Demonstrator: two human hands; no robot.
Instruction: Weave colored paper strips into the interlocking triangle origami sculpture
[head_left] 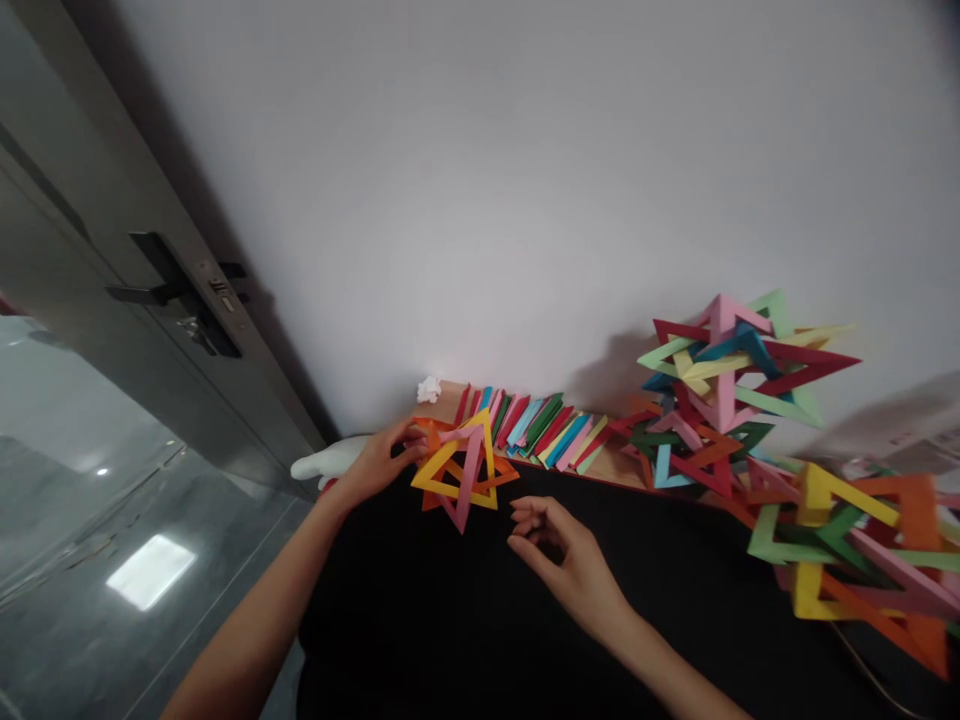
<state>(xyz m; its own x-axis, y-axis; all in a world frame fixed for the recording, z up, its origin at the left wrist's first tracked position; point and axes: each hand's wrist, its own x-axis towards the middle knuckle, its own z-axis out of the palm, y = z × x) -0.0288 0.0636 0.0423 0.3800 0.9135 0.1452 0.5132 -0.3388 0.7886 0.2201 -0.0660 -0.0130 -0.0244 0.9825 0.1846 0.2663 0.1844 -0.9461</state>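
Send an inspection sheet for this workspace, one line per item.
Surface: black surface, with a wood-coloured board along the wall.
Job's things: small paper star in yellow, pink and orange; row of folded paper strips on the board.
Clutter: crumpled white paper; larger multicoloured paper models at right; white object beside the left wrist, identity unclear.
Grips: left hand holds the star's left side; right hand apart from it, fingers curled, holding nothing visible.
Cables: thin cord-like line, lower right.
Surroundings: pale wall; door and grey floor at left.
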